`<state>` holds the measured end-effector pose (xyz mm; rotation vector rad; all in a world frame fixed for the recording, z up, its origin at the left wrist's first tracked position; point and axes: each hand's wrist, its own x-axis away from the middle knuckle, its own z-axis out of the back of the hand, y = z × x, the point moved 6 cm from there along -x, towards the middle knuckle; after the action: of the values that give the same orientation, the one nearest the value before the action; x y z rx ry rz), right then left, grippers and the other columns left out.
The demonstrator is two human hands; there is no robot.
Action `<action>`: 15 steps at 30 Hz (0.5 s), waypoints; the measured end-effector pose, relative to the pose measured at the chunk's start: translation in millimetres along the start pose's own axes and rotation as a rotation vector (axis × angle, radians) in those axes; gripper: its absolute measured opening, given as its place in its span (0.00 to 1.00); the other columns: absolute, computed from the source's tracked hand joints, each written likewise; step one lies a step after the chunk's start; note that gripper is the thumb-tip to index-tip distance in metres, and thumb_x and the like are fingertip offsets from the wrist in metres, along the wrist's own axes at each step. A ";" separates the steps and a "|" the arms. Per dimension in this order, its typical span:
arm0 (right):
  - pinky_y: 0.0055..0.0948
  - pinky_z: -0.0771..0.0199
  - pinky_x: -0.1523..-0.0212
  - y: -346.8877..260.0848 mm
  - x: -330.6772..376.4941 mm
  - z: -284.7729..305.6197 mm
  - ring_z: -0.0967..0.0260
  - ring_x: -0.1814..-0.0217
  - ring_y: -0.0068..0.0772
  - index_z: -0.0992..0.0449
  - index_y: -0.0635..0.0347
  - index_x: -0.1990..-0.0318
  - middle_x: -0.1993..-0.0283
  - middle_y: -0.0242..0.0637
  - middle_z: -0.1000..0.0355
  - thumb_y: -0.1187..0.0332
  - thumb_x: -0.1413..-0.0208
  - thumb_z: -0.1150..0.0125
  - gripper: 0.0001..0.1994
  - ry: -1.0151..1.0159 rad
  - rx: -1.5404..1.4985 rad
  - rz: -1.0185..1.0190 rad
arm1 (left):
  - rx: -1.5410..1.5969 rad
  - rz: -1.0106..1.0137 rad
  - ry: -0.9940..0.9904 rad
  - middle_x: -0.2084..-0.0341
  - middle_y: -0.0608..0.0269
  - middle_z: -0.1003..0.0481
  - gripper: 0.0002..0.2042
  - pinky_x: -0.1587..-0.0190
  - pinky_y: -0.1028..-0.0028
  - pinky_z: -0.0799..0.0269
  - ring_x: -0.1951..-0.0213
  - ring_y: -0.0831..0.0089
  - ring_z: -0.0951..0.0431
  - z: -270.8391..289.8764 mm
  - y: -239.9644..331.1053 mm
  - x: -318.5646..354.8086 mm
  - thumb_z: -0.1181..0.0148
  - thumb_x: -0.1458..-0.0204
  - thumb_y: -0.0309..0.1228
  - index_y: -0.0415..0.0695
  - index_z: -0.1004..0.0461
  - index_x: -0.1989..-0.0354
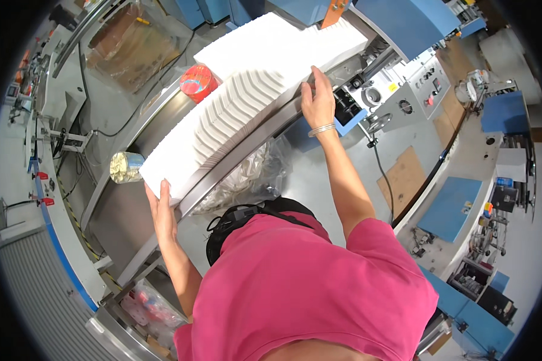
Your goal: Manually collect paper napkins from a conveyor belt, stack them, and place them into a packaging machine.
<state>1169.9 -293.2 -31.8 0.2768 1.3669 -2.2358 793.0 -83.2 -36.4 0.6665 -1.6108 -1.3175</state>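
Note:
A long row of thin white paper-like pieces [223,114], packed upright face to face, lies along a metal trough [247,132] in front of me. Against the row's near left end rests my left hand [164,213], fingers stretched out and flat. My right hand [319,102], with a bangle at the wrist, is at the row's near side further right. Its fingers are apart and its fingertips are at the trough's edge; whether they touch the pieces I cannot tell. Behind the row stands a red round container or roll [198,83]. A gold-and-blue cylinder [126,167] sits beyond the left end.
An orange metal bracket [333,13] hangs over the row's far end. To the right is a machine with a control panel [424,84]. Below the trough lies a clear plastic bag of white material [250,174]. A blue-panelled bench [451,207] stands at the right.

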 end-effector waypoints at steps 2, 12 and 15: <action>0.41 0.34 0.44 -4.7 3.4 1.1 0.36 0.43 0.55 0.35 0.63 0.43 0.44 0.56 0.35 0.71 0.46 0.47 0.22 0.001 0.032 0.020 | 0.001 0.007 0.007 0.36 0.57 0.44 0.36 0.37 0.63 0.49 0.36 0.64 0.44 1.4 0.6 1.0 0.44 0.43 0.41 0.47 0.56 0.31; 0.40 0.29 0.52 -19.1 5.6 1.4 0.32 0.51 0.51 0.32 0.56 0.44 0.46 0.49 0.32 0.70 0.47 0.45 0.20 0.044 0.329 0.176 | -0.040 -0.010 0.020 0.36 0.56 0.45 0.36 0.37 0.65 0.48 0.36 0.65 0.44 9.0 -4.7 -1.4 0.43 0.44 0.40 0.45 0.55 0.31; 0.40 0.28 0.56 -26.7 4.3 5.9 0.32 0.54 0.47 0.29 0.55 0.48 0.51 0.44 0.30 0.70 0.47 0.44 0.17 0.092 0.368 0.218 | -0.061 -0.014 0.035 0.36 0.56 0.45 0.36 0.36 0.66 0.49 0.36 0.65 0.44 12.3 -7.2 -3.0 0.43 0.44 0.39 0.43 0.55 0.31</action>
<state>1153.0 -289.8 -10.2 0.6310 0.9081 -2.2964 782.4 -77.1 -44.2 0.6619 -1.5344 -1.3524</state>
